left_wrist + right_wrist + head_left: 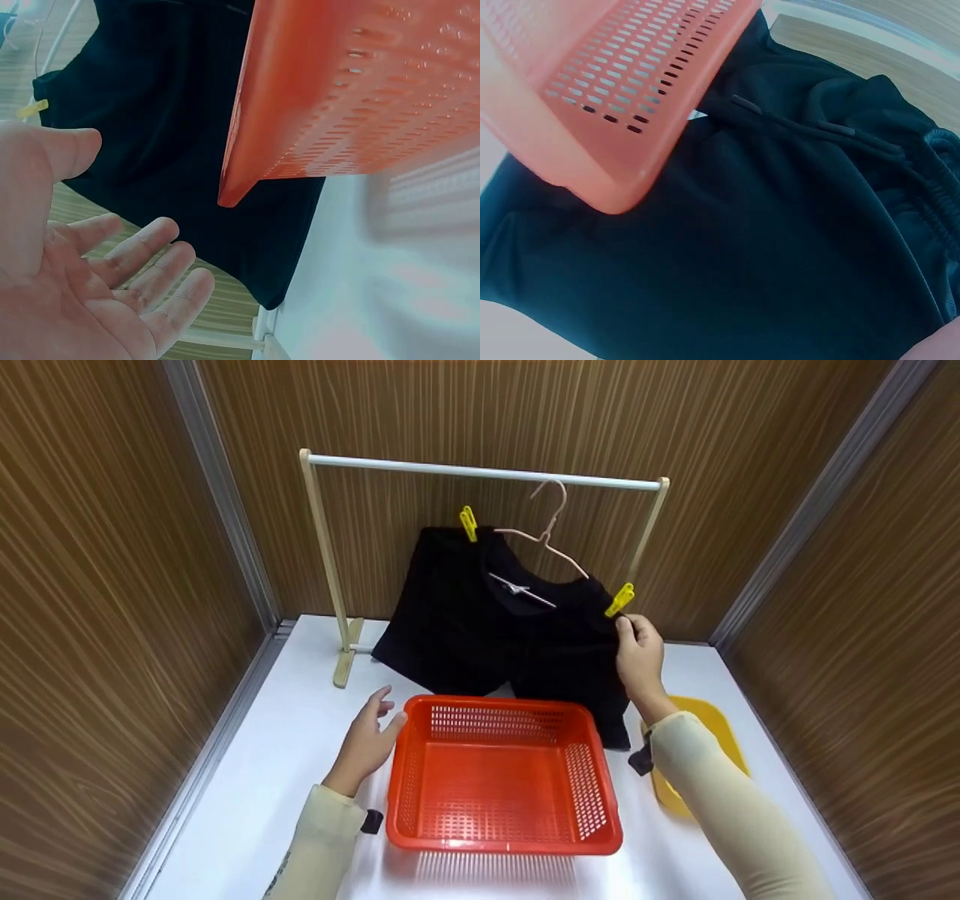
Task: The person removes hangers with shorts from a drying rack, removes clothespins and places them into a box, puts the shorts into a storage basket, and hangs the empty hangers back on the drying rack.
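Observation:
Black shorts (465, 607) with a drawstring hang at a tilt on a pinkish wire hanger (551, 544), their right side lower. The hanger's hook is at the white rod (480, 472). Yellow clothespins (469, 523) grip the waistband near both ends. My right hand (642, 652) pinches the waistband's right edge, just under the right clothespin (620, 600); only a sliver of it shows in the right wrist view. Beside the left rim of a red basket (487, 787), my left hand (369, 739) has its fingers spread and relaxed, holding nothing. The left wrist view shows its open palm (90, 307).
A rack with wooden legs (326, 555) stands at the back of the white table (285, 735). The red basket overlaps the shorts' lower part in the head view. A yellow basket (709, 720) sits partly behind my right forearm. Wood-patterned panels (112, 585) enclose three sides.

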Motion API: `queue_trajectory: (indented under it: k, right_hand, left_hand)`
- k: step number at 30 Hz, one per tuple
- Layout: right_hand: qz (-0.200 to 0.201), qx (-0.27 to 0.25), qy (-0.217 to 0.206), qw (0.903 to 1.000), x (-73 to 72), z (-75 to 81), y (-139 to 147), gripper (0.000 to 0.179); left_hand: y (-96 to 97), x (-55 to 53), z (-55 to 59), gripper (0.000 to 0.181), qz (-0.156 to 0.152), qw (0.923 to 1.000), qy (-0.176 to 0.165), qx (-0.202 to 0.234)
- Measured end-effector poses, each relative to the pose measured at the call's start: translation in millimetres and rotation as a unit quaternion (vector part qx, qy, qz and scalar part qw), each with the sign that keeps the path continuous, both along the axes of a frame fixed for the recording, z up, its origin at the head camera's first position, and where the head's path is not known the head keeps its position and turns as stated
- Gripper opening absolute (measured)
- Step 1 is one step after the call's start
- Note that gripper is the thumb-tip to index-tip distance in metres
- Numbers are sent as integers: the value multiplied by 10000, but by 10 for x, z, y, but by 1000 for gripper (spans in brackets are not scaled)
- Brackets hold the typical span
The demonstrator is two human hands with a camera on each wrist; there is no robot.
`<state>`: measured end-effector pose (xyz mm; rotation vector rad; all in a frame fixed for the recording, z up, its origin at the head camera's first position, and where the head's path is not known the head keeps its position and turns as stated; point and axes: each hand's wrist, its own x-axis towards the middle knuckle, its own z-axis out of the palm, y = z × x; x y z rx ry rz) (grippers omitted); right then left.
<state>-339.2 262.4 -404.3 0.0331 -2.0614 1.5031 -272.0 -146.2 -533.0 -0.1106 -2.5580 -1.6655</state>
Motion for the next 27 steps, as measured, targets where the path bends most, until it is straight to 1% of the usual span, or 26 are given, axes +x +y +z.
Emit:
queue_trajectory:
  k: [4,7,9,14,15,18,22,27]
  right_hand:
    - [102,-146,-2,9998,217,105,-92,26]
    - [142,-177,-43,9997,221,55,-70,26]
    - [117,-192,-79,9997,167,-25,-32,27]
    - [46,-179,-111,9998,29,-241,61,29]
    - [69,-181,-113,9997,22,-266,71,29]
    - [176,-231,-126,9995,36,-311,92,29]
    - [263,-296,-189,9990,90,-351,111,31]
    - [320,-295,-320,9985,140,-414,140,32]
  left_hand:
    - [2,-5,12,62,-20,10000,31,60]
    - [-12,-22,22,61,-35,9999,112,72]
    - [-29,-40,27,61,-56,9998,161,68]
    - [-90,-68,53,60,-75,9999,116,9]
    - [-104,-71,58,60,-74,9999,118,-23]
    - [-141,-90,66,59,-51,9997,197,-103]
    - [-181,-108,84,58,-23,9993,346,-162]
    - [-212,-110,89,57,-6,9991,374,-184]
